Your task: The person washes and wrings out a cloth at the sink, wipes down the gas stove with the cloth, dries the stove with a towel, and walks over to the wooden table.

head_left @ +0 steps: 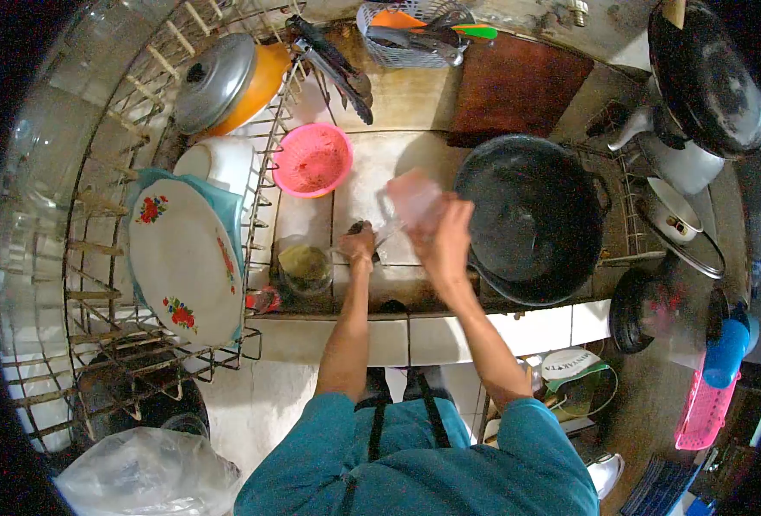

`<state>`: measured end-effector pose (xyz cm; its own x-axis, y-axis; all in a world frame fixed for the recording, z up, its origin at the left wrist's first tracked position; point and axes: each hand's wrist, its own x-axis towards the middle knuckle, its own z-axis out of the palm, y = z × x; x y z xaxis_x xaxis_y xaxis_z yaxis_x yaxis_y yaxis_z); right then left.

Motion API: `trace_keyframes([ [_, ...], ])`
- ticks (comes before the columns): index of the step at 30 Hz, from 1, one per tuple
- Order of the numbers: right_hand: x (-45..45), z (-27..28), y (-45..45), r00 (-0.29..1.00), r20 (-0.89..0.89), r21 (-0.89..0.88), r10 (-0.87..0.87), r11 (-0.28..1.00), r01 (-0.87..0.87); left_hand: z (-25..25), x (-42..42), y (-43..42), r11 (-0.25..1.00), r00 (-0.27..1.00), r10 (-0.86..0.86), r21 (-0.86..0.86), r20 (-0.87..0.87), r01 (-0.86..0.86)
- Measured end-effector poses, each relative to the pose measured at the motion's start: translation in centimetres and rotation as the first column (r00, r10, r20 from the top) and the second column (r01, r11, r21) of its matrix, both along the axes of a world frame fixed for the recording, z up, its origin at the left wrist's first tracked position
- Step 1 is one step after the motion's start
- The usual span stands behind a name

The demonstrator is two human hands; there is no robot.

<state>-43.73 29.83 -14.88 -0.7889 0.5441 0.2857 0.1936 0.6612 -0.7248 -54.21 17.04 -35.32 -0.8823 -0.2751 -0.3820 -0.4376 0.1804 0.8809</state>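
Note:
My right hand [446,245] is closed on a pinkish, translucent block-shaped thing [415,198], smeared by motion, raised over the tiled counter. My left hand [359,244] is closed low over the counter, with something dark at its fingers. A pale, blurred streak [389,230] lies between the two hands; I cannot make out what it is. Beside my left hand stands a clear container [305,268] with something yellowish in it. A pink plastic basket [313,160] sits behind it, reddish inside. Right of my right hand is a large black basin [531,219].
A wire dish rack [105,249] at left holds a flowered oval plate [184,258] and a lidded orange pot [251,86]. At the back are a utensil basket [397,52] and a brown board [518,86]. Pans [711,82] hang at right. A plastic bag [148,473] lies lower left.

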Motion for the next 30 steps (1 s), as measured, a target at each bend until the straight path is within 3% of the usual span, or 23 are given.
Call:
trace_keyframes([
  [2, 1.7, 0.8, 4.6, 0.989, -0.016, 0.076, -0.146, 0.986, 0.147, 4.9, 0.9, -0.3, 0.999, 0.998, -0.048, 0.016, -0.031, 0.048],
  [3, 2.5, -0.4, 7.4, 0.964, 0.055, 0.122, -0.262, 0.96, 0.254, 6.1, 0.3, -0.8, 0.979, 0.981, -0.101, -0.156, 0.166, 0.127],
  [4, 3.3, -1.3, 10.1, 0.908, 0.203, 0.104, -0.367, 0.93, 0.353, 0.9, -1.1, -1.6, 0.998, 0.98, -0.06, -0.003, 0.192, 0.062],
  [5, 4.6, -2.5, 12.9, 0.887, 0.246, 0.134, -0.39, 0.92, 0.368, 2.4, -0.8, -1.9, 0.984, 0.971, -0.131, 0.148, 0.197, 0.103],
  [6, 5.9, -5.4, 16.0, 0.876, 0.224, 0.278, -0.428, 0.889, 0.364, 3.8, -0.5, -2.2, 0.946, 0.96, -0.201, 0.295, 0.194, 0.138],
  [8, 8.3, -8.8, 19.9, 0.789, 0.366, 0.351, -0.494, 0.858, 0.375, 1.8, -1.3, -2.9, 0.907, 0.942, -0.242, 0.399, 0.232, 0.134],
  [10, 11.8, -17.1, 24.1, 0.764, 0.359, 0.571, -0.537, 0.773, 0.275, 2.1, -1.4, -3.0, 0.874, 0.936, -0.269, 0.467, 0.229, 0.137],
  [13, 12.1, -20.7, 23.3, 0.577, 0.562, 0.469, -0.592, 0.803, 0.368, 3.9, -0.9, -3.2, 0.802, 0.934, -0.331, 0.561, 0.137, 0.202],
  [16, 11.3, -18.3, 20.1, 0.593, 0.722, 0.212, -0.357, 0.93, 0.302, 5.5, -0.1, -2.9, 0.776, 0.954, -0.297, 0.572, -0.039, 0.266],
  [18, 10.5, -16.3, 18.8, 0.645, 0.761, -0.057, -0.07, 0.983, 0.174, 6.7, -0.3, -3.2, 0.813, 0.959, -0.284, 0.527, -0.012, 0.247],
  [19, 10.5, -17.9, 19.4, 0.819, 0.573, -0.496, 0.029, 0.808, 0.318, 6.9, -0.7, -3.2, 0.84, 0.96, -0.277, 0.497, 0.043, 0.22],
  [20, 10.5, -18.4, 19.4, 0.943, 0.334, -0.841, 0.006, 0.453, 0.295, 7.0, -0.9, -3.4, 0.865, 0.958, -0.268, 0.463, 0.103, 0.192],
  [21, 10.5, -19.0, 19.4, 0.985, 0.11, -0.993, -0.136, 0.016, 0.113, 6.0, -1.4, -3.6, 0.884, 0.949, -0.27, 0.433, 0.164, 0.177],
  [24, 9.1, -16.9, 17.0, 0.991, 0.066, -0.996, -0.118, -0.063, 0.059, -0.8, -3.5, -3.8, 0.898, 0.982, 0.003, 0.432, 0.191, -0.087],
  [25, 8.4, -14.2, 15.7, 0.976, 0.181, -0.983, -0.118, 0.005, 0.183, -0.4, -3.5, -4.4, 0.923, 0.976, -0.042, 0.381, 0.214, -0.044],
  [28, 6.3, -9.2, 12.5, 0.972, -0.043, -0.999, -0.232, -0.013, -0.048, -1.3, -3.7, -5.2, 0.973, 0.963, -0.079, 0.23, 0.258, 0.018],
  [30, 4.4, -6.4, 10.3, 0.964, -0.139, -0.986, -0.226, 0.122, -0.113, -1.7, -3.6, -5.3, 0.98, 0.967, -0.099, 0.191, 0.236, 0.054],
])
